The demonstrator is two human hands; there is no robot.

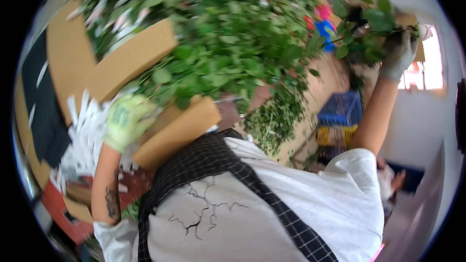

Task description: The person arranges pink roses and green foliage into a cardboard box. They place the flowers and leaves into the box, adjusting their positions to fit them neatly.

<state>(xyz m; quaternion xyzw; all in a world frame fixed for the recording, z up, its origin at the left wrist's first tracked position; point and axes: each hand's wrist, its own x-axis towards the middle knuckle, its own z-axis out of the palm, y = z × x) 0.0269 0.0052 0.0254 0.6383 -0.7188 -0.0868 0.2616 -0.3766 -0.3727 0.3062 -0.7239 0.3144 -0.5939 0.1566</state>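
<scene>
My right hand (400,53), in a pale grey glove, is raised far out to the right. Its fingers are closed round a leafy flower stem (374,24), with a small pale flower head (425,32) just beyond the fist. My left hand (127,120), in a light green glove with darker print, is low on the left, beside a folded piece of brown cardboard (179,133). The left fingers are curled and blurred; what they hold, if anything, is hidden. Ahead lies a large heap of leafy flower stems (218,43), with pale flower heads (128,19) toward its far left.
Ribbed cardboard (131,60) stands against the heap's left side. White strips (87,131) are piled left of my left hand. Loose leaf trimmings (276,121) lie right of the heap. A blue crate (341,109) sits above a yellow one (336,136). Another person (391,182) is partly visible behind right.
</scene>
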